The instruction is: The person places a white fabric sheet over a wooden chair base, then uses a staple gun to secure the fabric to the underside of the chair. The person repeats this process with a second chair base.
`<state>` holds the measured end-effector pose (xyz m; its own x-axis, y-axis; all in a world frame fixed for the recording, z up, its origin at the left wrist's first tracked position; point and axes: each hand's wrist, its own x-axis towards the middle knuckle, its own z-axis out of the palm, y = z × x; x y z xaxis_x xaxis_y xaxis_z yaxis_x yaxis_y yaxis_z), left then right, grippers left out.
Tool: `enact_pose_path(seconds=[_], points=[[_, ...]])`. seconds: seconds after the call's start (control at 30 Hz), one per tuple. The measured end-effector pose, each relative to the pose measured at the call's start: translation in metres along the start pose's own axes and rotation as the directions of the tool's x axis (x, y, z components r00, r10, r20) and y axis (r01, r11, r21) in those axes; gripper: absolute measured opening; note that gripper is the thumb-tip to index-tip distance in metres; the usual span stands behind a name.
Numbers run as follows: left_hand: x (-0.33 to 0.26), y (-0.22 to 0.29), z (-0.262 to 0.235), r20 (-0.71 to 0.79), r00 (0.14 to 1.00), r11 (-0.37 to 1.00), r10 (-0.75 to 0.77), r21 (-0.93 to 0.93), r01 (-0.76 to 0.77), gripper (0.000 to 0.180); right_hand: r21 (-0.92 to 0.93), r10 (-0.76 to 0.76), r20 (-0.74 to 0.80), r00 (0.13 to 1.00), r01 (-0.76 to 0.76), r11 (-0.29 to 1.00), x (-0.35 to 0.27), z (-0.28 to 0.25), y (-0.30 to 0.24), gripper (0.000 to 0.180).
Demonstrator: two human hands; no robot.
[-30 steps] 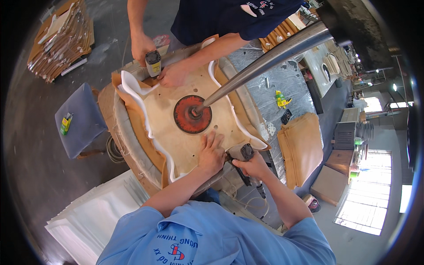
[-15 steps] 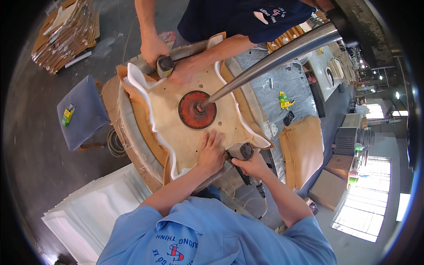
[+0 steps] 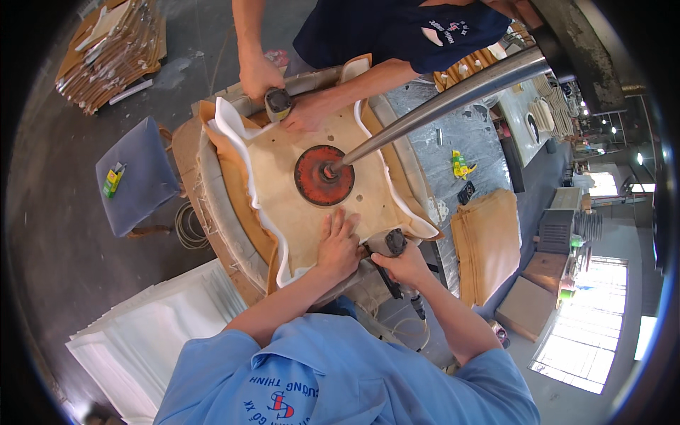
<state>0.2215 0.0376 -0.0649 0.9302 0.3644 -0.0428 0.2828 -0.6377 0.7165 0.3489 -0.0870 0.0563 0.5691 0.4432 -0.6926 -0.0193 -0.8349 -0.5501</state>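
Workshop floor, upturned seat base (image 3: pixel 297 205), left hand (image 3: pixel 338 246) flat, right hand (image 3: pixel 404 265) gripping staple gun (image 3: pixel 392 244), nose toward seat.

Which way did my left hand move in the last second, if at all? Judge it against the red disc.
No. The left hand stays pressed flat just below the red disc, at the same gap.

Seat base (image 3: pixel 283 177): matt pale wood under left hand (image 3: pixel 338 248); rusty red metal plate (image 3: pixel 324 175) beyond; polished steel tube (image 3: pixel 439 106).
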Motion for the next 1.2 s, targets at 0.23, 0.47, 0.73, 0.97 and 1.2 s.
enact_pose_path(seconds=[0.23,0.47,0.73,0.97,1.2], points=[[-0.01,-0.006,-0.009,-0.017,1.0,0.999,0.024,-0.034,-0.025,0.03,-0.036,-0.007,-0.016,1.0,0.006,0.999,-0.006,0.002,-0.005,0.03],[-0.01,-0.009,-0.01,-0.006,1.0,0.999,0.028,-0.026,-0.029,0.03,-0.03,0.048,-0.035,0.998,-0.049,0.998,-0.004,0.017,-0.006,0.03],[-0.015,-0.016,-0.011,-0.022,0.999,0.996,0.028,-0.085,-0.029,0.024,-0.002,-0.031,-0.002,1.0,0.031,1.0,-0.016,0.023,-0.008,0.027],[-0.016,-0.021,-0.009,-0.063,0.996,0.989,0.066,-0.128,-0.074,0.017,-0.086,-0.045,-0.044,0.998,0.041,0.995,-0.009,0.033,-0.006,0.026],[-0.015,-0.023,-0.005,-0.103,0.993,0.984,0.054,-0.162,-0.07,0.016,-0.038,-0.028,-0.022,0.999,0.027,0.999,-0.021,0.03,-0.007,0.028]])
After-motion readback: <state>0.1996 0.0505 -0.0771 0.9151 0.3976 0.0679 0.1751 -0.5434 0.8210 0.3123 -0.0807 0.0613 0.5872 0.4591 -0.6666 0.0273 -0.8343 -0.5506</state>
